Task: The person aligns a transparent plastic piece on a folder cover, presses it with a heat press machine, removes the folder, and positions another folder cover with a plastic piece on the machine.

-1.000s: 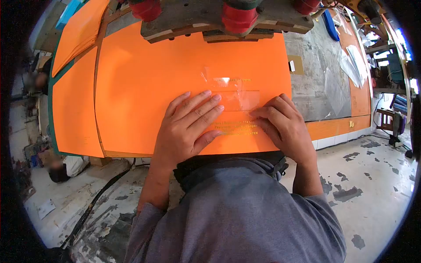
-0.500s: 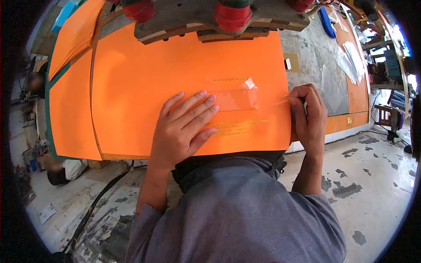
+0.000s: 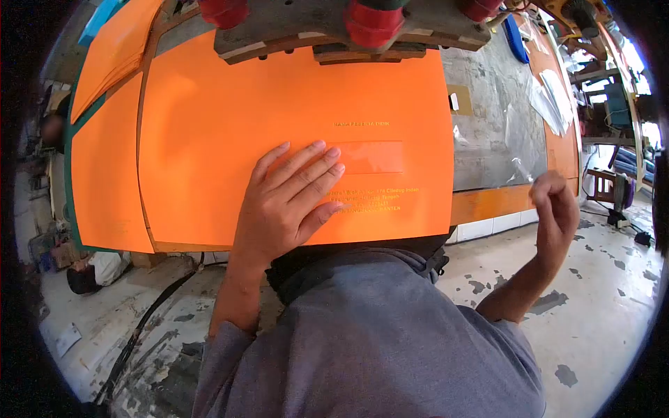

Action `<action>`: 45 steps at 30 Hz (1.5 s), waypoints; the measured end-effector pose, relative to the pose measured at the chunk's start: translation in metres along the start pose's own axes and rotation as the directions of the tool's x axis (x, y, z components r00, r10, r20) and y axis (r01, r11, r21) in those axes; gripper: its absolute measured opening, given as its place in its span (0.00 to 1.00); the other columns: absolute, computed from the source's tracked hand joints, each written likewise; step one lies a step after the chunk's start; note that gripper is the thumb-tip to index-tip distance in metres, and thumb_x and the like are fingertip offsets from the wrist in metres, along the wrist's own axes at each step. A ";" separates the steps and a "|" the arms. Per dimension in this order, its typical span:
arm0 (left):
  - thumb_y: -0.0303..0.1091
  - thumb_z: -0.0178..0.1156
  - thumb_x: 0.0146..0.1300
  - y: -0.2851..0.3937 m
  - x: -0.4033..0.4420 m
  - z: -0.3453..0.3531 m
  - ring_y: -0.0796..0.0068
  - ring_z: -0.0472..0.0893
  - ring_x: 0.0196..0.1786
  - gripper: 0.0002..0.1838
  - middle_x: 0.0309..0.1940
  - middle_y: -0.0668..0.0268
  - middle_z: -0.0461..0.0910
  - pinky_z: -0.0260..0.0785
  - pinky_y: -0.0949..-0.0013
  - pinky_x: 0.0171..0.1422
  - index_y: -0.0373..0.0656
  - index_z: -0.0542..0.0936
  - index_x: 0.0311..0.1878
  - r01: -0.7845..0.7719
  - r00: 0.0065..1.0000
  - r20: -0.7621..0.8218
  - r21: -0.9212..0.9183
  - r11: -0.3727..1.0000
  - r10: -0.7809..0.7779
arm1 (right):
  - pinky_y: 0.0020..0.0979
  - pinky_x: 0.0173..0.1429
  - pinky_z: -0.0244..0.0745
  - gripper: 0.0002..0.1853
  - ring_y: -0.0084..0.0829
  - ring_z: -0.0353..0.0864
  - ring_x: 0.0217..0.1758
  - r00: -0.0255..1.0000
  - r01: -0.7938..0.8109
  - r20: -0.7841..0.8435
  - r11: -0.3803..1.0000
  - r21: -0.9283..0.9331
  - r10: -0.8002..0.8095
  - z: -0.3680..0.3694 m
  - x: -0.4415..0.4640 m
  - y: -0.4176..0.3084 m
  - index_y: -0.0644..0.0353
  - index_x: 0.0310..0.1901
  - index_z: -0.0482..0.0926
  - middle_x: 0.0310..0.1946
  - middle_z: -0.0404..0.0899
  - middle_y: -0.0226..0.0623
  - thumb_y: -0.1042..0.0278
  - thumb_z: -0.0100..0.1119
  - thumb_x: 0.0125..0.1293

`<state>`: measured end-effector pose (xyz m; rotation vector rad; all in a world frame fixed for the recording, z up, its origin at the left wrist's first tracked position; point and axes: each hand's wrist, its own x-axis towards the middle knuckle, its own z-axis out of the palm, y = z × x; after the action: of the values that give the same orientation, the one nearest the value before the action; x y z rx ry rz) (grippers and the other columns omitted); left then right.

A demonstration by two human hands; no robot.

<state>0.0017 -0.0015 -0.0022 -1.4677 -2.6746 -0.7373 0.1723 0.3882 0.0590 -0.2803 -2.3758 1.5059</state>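
Observation:
A large orange sheet lies across the table, with small gold lettering near its right side. Between the lines of lettering is a shiny clear rectangular strip. My left hand rests flat on the sheet, fingers spread, its fingertips at the strip's left end. Off the sheet's right edge, my right hand is raised beyond the table's front edge with thumb and fingers pinched together. A thin transparent film shows beside its fingertips; how far it reaches into the pinch is hard to make out.
Above the sheet's back edge hangs a machine plate with red fittings. More orange sheets lie at the left. Clear plastic pieces and a blue object are on the right. A person is low at the far left.
My right hand has moved from the strip rightward, past the sheet's edge. The loose film over the strip has come away with it. My left hand has stayed on the sheet.

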 end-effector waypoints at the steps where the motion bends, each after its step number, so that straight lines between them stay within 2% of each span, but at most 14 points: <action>1: 0.51 0.64 0.77 0.001 0.000 0.001 0.61 0.76 0.79 0.25 0.72 0.66 0.84 0.59 0.48 0.85 0.47 0.87 0.67 -0.005 1.000 -0.013 0.003 1.000 0.005 | 0.28 0.52 0.71 0.05 0.25 0.78 0.42 1.000 0.008 0.028 1.000 0.025 -0.008 0.001 -0.002 -0.006 0.65 0.40 0.79 0.37 0.80 0.32 0.78 0.66 0.75; 2: 0.51 0.64 0.76 0.001 0.000 0.001 0.61 0.76 0.79 0.24 0.72 0.66 0.84 0.60 0.47 0.85 0.47 0.87 0.67 -0.009 1.000 -0.025 0.008 1.000 0.009 | 0.29 0.51 0.72 0.06 0.26 0.79 0.41 0.998 0.014 0.056 0.999 0.050 -0.017 0.002 -0.003 -0.013 0.64 0.38 0.80 0.36 0.81 0.33 0.78 0.67 0.74; 3: 0.51 0.64 0.76 0.002 -0.001 0.001 0.61 0.76 0.79 0.24 0.72 0.66 0.84 0.60 0.47 0.85 0.47 0.87 0.67 -0.012 1.000 -0.023 0.011 1.000 0.013 | 0.31 0.47 0.74 0.07 0.28 0.81 0.36 0.942 0.090 0.294 0.965 0.248 -0.163 0.002 -0.003 -0.013 0.64 0.35 0.82 0.33 0.84 0.35 0.76 0.69 0.72; 5: 0.51 0.64 0.76 0.003 -0.001 0.000 0.61 0.77 0.79 0.24 0.71 0.65 0.84 0.63 0.47 0.83 0.47 0.87 0.66 -0.071 0.997 -0.007 0.038 0.997 0.071 | 0.35 0.34 0.75 0.10 0.34 0.86 0.27 0.720 0.040 0.580 0.858 0.512 -0.380 -0.001 -0.003 -0.007 0.62 0.30 0.87 0.27 0.90 0.39 0.68 0.80 0.65; 7: 0.51 0.64 0.77 0.003 -0.001 0.000 0.61 0.78 0.78 0.23 0.70 0.65 0.85 0.64 0.48 0.83 0.47 0.88 0.65 -0.109 0.994 0.001 0.031 0.994 0.109 | 0.31 0.33 0.74 0.14 0.32 0.88 0.29 0.697 0.024 0.588 0.833 0.553 -0.411 0.012 -0.005 -0.007 0.65 0.37 0.89 0.32 0.91 0.40 0.64 0.84 0.60; 9: 0.50 0.64 0.77 0.004 -0.001 0.000 0.61 0.79 0.77 0.22 0.69 0.65 0.85 0.65 0.48 0.82 0.47 0.88 0.64 -0.143 0.990 0.009 0.024 0.989 0.142 | 0.29 0.34 0.75 0.17 0.32 0.86 0.28 0.873 0.011 0.479 0.987 0.163 -0.089 0.027 -0.009 -0.025 0.65 0.42 0.89 0.32 0.90 0.37 0.63 0.85 0.58; 10: 0.50 0.64 0.77 0.004 -0.002 0.000 0.61 0.80 0.76 0.22 0.68 0.65 0.86 0.66 0.48 0.82 0.47 0.88 0.64 -0.156 0.988 0.004 0.027 0.987 0.156 | 0.31 0.37 0.78 0.17 0.30 0.85 0.31 0.873 0.077 0.487 0.995 -0.070 -0.033 0.034 0.001 -0.032 0.63 0.48 0.89 0.34 0.87 0.38 0.64 0.82 0.62; 11: 0.50 0.64 0.76 0.004 -0.002 0.001 0.62 0.81 0.75 0.22 0.67 0.65 0.87 0.66 0.49 0.81 0.47 0.89 0.63 -0.169 0.986 -0.002 0.030 0.985 0.170 | 0.31 0.37 0.78 0.17 0.30 0.85 0.31 0.874 0.078 0.485 0.995 -0.067 -0.036 0.048 0.004 -0.031 0.63 0.48 0.89 0.34 0.87 0.38 0.64 0.82 0.62; 13: 0.50 0.64 0.76 0.004 -0.004 0.002 0.62 0.81 0.74 0.21 0.66 0.66 0.88 0.66 0.49 0.81 0.47 0.89 0.62 -0.164 0.986 -0.005 0.028 0.986 0.165 | 0.36 0.44 0.80 0.18 0.36 0.87 0.40 0.964 -0.013 0.259 0.985 -0.172 0.057 0.079 0.007 -0.023 0.60 0.54 0.89 0.38 0.85 0.41 0.62 0.78 0.66; 16: 0.50 0.65 0.76 0.004 -0.004 0.002 0.62 0.81 0.74 0.22 0.67 0.65 0.87 0.66 0.49 0.81 0.47 0.89 0.63 -0.142 0.990 -0.005 0.027 0.990 0.142 | 0.41 0.52 0.80 0.23 0.43 0.84 0.49 0.955 0.178 0.284 0.927 -0.329 -0.083 0.116 0.017 -0.015 0.60 0.61 0.86 0.44 0.81 0.44 0.61 0.76 0.67; 19: 0.53 0.65 0.75 0.005 -0.001 0.001 0.61 0.77 0.79 0.27 0.72 0.63 0.83 0.62 0.48 0.84 0.47 0.85 0.69 -0.073 0.997 0.016 0.052 0.996 0.072 | 0.43 0.56 0.78 0.28 0.46 0.80 0.50 0.945 0.291 0.275 0.844 -0.451 -0.179 0.143 0.027 -0.012 0.57 0.69 0.83 0.45 0.78 0.43 0.62 0.74 0.68; 24: 0.61 0.61 0.75 0.010 0.009 -0.001 0.59 0.67 0.85 0.38 0.82 0.61 0.72 0.53 0.45 0.89 0.48 0.75 0.80 0.036 0.997 0.063 0.086 0.996 -0.041 | 0.44 0.55 0.80 0.30 0.46 0.79 0.52 0.937 0.298 0.320 0.803 -0.516 -0.142 0.155 0.041 -0.013 0.58 0.68 0.83 0.45 0.77 0.41 0.57 0.74 0.67; 32: 0.61 0.61 0.76 0.004 0.006 0.001 0.59 0.68 0.85 0.37 0.82 0.61 0.72 0.51 0.45 0.89 0.46 0.77 0.79 0.014 0.996 0.091 0.070 0.997 -0.020 | 0.43 0.68 0.74 0.30 0.40 0.79 0.66 0.882 0.462 0.378 0.683 -0.566 -0.283 0.163 0.032 -0.008 0.58 0.66 0.85 0.70 0.79 0.33 0.61 0.76 0.62; 45: 0.58 0.60 0.77 0.005 0.005 0.001 0.63 0.72 0.82 0.34 0.78 0.62 0.76 0.54 0.47 0.89 0.44 0.79 0.75 -0.003 0.999 0.054 0.070 0.998 -0.001 | 0.42 0.67 0.76 0.25 0.37 0.84 0.65 0.849 0.528 0.342 0.673 -0.518 -0.402 0.165 0.029 0.002 0.56 0.63 0.87 0.64 0.87 0.32 0.66 0.75 0.64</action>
<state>0.0027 0.0052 0.0001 -1.4934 -2.7082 -0.6062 0.0855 0.2594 -0.0040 0.3616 -2.7381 0.5358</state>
